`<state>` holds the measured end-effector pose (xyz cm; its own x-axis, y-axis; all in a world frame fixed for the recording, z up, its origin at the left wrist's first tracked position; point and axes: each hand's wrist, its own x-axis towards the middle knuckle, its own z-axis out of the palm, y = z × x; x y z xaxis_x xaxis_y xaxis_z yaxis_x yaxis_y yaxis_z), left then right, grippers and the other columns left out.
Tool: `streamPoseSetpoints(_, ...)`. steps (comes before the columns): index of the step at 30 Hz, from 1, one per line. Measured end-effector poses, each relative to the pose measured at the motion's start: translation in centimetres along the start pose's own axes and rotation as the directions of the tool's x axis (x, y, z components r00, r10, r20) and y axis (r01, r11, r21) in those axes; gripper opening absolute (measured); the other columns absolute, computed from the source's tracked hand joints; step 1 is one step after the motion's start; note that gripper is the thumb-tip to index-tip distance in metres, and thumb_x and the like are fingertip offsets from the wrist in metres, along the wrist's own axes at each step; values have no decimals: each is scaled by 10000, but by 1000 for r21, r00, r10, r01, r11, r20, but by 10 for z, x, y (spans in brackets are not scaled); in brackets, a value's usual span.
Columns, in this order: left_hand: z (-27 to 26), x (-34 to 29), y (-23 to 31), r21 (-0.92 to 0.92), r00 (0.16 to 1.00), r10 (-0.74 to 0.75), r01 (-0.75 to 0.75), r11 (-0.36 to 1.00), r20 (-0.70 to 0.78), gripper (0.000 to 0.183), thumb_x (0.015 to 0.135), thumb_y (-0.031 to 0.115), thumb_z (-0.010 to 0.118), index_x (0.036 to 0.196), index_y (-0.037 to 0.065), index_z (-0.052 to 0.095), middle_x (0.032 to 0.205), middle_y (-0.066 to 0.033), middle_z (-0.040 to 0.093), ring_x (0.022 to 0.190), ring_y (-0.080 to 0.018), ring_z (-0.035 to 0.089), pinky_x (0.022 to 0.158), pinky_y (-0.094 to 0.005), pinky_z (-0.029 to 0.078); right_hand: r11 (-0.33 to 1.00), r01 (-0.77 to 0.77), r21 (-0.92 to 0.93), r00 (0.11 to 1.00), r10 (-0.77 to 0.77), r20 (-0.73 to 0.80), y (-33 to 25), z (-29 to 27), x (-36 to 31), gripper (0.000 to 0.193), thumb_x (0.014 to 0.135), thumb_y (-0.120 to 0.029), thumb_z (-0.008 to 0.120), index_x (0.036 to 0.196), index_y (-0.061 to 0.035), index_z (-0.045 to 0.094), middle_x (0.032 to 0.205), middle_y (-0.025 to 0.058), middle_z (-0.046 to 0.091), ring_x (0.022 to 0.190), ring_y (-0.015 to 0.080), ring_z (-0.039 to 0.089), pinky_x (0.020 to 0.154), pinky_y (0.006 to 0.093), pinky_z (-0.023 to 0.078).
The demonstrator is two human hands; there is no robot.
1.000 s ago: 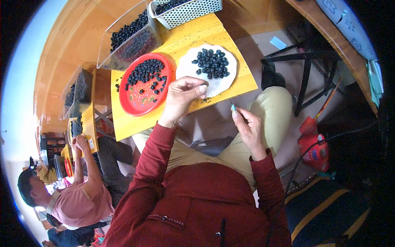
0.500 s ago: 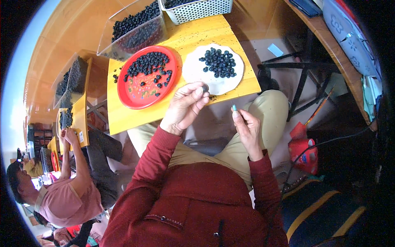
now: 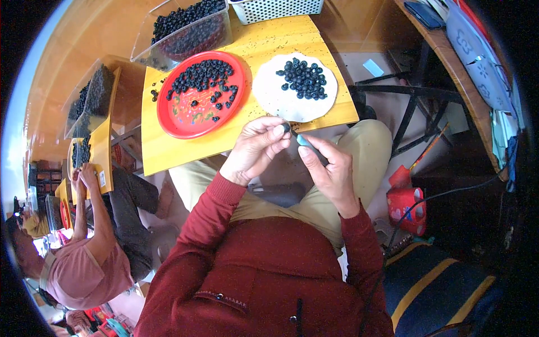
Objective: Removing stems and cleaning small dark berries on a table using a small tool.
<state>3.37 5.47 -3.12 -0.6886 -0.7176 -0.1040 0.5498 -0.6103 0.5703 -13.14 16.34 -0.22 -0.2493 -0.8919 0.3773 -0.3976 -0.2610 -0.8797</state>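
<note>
Between the thumb and fingertips of my left hand (image 3: 252, 150) is a dark, round, bead-like piece (image 3: 286, 127). My right hand (image 3: 332, 173) grips a small tool with a teal handle (image 3: 303, 140), its dark narrow end pointing at the bead; whether they touch I cannot tell. Both hands are above my lap, just off the near edge of the yellow table (image 3: 154, 151). A red plate (image 3: 178, 129) behind my left hand holds many loose dark beads, mostly toward its far side. The white plate (image 3: 266, 92), beyond my right hand, carries a cluster of similar beads.
Farther back stand a clear bin (image 3: 224, 39) full of dark beads and a white perforated basket (image 3: 275, 10). Dark crumbs litter the tabletop. Leftward, another person (image 3: 92, 267) works at a similar table. A red bag (image 3: 407, 208) and a black cable (image 3: 443, 195) lie to the right.
My right hand has moved left and up, bringing the teal-handled tool to the bead. My left hand still pinches the bead. The view has shifted slightly.
</note>
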Motion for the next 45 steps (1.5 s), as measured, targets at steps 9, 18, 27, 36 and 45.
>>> streamPoseSetpoints(9,6,-3,-3,47,997,28,-31,998,73,158,915,28,646,1071,39,658,983,-93,697,844,-168,688,771,-296,588,996,53,-65,998,-51,36,-3,-2,1,242,917,-204,669,1064,-12,683,850,158,679,748,302,686,640,360,521)
streamPoseSetpoints(18,13,-3,-5,83,996,35,-42,996,86,149,914,34,649,1063,33,657,949,-88,699,833,-163,685,762,-293,583,996,73,-57,997,-72,19,-1,-7,-1,251,908,-202,681,1053,3,685,798,150,662,689,296,666,602,362,502)
streamPoseSetpoints(27,20,-4,-7,119,994,45,-57,991,99,140,917,29,645,1057,21,651,925,-98,695,822,-169,681,750,-293,579,998,48,-31,998,-46,40,1,-15,-2,249,908,-205,680,1048,1,688,783,158,656,681,309,660,592,362,498)
streamPoseSetpoints(36,45,-10,-2,116,953,98,-136,984,286,93,886,1,664,978,5,653,903,-152,666,788,-204,667,702,-302,567,981,-166,101,983,173,-55,13,-40,-5,284,947,-201,649,1109,29,688,889,164,713,789,118,650,685,289,514)
streamPoseSetpoints(45,34,-9,-10,159,980,87,-116,980,177,134,889,6,667,1021,8,647,954,-143,682,813,-199,679,728,-301,573,997,30,73,999,-32,24,-4,-32,-14,277,908,-198,685,1069,27,690,827,176,680,705,275,678,617,343,504)
